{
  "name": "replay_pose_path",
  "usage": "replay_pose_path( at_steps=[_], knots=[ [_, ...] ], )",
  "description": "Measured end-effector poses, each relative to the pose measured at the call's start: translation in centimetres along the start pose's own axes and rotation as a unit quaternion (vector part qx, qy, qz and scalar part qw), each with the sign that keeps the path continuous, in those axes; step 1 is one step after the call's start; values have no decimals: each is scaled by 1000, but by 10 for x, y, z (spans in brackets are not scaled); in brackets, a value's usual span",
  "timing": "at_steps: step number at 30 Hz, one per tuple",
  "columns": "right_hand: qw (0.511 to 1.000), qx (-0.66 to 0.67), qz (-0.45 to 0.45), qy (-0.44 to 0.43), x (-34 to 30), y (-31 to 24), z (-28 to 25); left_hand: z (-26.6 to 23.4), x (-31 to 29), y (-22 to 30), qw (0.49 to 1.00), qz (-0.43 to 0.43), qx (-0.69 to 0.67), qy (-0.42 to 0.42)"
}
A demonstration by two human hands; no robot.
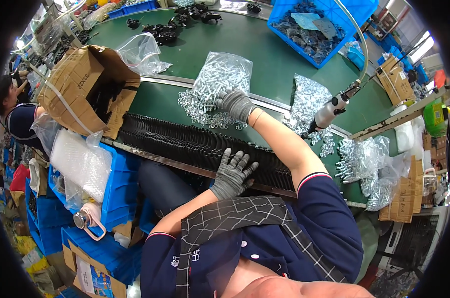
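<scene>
My left hand (234, 175), in a grey glove, lies with fingers spread on the near edge of a long row of thin black parts (185, 144) packed side by side. My right hand (236, 105), gloved too, reaches over the row to a clear plastic bag of silver bolts (223, 74). Its fingers are curled at the bag's lower edge; what they hold, if anything, is too small to make out. Loose silver nuts (195, 110) are spread beside and below that hand.
A power screwdriver (329, 113) hangs at right, over another bag of silver hardware (309, 94). An open cardboard box (68, 92) stands at left. Beyond are a blue bin (284, 42) of parts and black pieces (163, 35). More bolts (351, 159) lie far right. A person (21, 116) is at far left.
</scene>
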State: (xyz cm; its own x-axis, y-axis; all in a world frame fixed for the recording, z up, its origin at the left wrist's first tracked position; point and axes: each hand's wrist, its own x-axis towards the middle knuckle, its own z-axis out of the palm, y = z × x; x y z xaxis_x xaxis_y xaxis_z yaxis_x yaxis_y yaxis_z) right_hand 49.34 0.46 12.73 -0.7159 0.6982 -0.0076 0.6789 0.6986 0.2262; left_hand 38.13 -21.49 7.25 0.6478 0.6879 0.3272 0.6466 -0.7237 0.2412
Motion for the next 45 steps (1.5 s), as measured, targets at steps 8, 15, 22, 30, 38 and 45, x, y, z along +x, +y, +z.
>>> replay_pose_path(
  at_steps=[8,15,22,30,38,45],
  knots=[
    [993,101,62,23,-47,1,-6,6,-4,-2,1000,25,-2,17],
    [955,275,111,25,-112,7,27,-2,1,-5,1000,24,-10,-13],
    [994,110,19,-10,-104,0,18,6,0,-4,998,37,0,41],
    [976,91,89,-177,-77,-7,8,-1,4,-5,999,28,1,20],
    [957,256,134,-29,-120,-39,-5,-6,-1,-5,1000,22,8,-20],
    [980,168,11,108,-148,-50,5,-1,4,-4,1000,23,-3,-13]
  ],
)
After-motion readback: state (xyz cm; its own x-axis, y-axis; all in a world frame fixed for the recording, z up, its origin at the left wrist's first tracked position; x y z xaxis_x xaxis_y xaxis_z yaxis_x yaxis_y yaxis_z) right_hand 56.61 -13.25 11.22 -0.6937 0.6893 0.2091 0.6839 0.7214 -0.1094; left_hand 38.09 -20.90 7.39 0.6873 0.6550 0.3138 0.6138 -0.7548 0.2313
